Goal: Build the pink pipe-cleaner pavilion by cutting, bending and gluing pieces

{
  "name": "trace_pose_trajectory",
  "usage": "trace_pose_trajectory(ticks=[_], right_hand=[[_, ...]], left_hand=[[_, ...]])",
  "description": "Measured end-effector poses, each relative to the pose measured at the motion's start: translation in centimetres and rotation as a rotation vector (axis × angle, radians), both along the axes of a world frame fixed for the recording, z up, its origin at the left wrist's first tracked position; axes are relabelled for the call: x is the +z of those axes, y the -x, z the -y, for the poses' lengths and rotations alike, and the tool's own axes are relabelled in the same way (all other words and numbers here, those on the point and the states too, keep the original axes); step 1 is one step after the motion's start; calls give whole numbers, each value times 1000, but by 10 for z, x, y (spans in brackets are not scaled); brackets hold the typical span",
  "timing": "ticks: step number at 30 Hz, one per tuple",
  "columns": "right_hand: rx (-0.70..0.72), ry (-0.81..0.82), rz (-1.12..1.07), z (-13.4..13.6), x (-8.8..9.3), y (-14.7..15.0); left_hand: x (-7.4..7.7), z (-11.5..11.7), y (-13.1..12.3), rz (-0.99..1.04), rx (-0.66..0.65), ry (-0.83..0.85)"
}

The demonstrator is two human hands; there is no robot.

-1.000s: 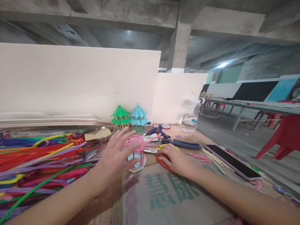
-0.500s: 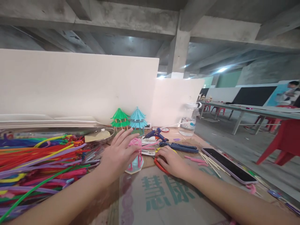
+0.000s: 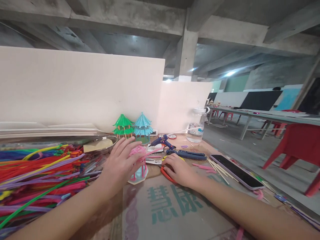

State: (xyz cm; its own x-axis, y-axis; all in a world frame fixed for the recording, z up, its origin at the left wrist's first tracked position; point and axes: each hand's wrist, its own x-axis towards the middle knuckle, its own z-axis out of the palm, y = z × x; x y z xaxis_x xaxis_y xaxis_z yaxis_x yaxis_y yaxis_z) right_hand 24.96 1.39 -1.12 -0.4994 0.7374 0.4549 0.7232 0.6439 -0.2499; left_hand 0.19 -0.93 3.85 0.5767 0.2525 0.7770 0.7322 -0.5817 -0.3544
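A small pink pavilion model point(image 3: 138, 152) made of fuzzy pipe cleaners stands on a pale octagonal base point(image 3: 138, 180). My left hand point(image 3: 120, 162) curves around its upper part from the left, thumb below and fingers over the pink top; the exact contact is partly hidden. From the top a pink strand point(image 3: 154, 151) sticks out to the right. My right hand point(image 3: 178, 169) is closed on a pair of scissors point(image 3: 154, 161) with orange and yellow on the handle side. Their metal blades point left, towards the model, and the fingers hide much of the handles.
Behind stand a green pavilion point(image 3: 123, 125) and a blue one point(image 3: 143, 125). A glue gun point(image 3: 163, 142), dark blue pliers-like tool point(image 3: 186, 154), water bottle point(image 3: 196, 128), phone point(image 3: 236, 171) and thin sticks point(image 3: 218, 170) lie around. Colourful pipe cleaners point(image 3: 37, 180) pile up at left, beside a metal bowl point(image 3: 110, 142).
The view has turned slightly right, so everything sits further left. Both hands keep nearly the same pose at the pink model and the scissors. The person at far right is mostly out of sight.
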Motion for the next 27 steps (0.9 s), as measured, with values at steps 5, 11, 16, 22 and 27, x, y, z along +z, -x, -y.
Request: trace_pose_trajectory(ticks=[5, 11, 16, 22, 27], right_hand=[[-2, -14, 7, -3, -2, -1], [12, -38, 7, -6, -5, -3], [13, -46, 2, -6, -4, -3], [9, -37, 3, -5, -4, -3], [-22, -16, 36, -5, -3, -4]], left_hand=[[1, 0, 2, -8, 24, -3], [0, -3, 2, -2, 27, 25], [0, -5, 3, 0, 11, 23], [2, -3, 6, -63, 0, 3], [1, -4, 5, 104, -32, 143]])
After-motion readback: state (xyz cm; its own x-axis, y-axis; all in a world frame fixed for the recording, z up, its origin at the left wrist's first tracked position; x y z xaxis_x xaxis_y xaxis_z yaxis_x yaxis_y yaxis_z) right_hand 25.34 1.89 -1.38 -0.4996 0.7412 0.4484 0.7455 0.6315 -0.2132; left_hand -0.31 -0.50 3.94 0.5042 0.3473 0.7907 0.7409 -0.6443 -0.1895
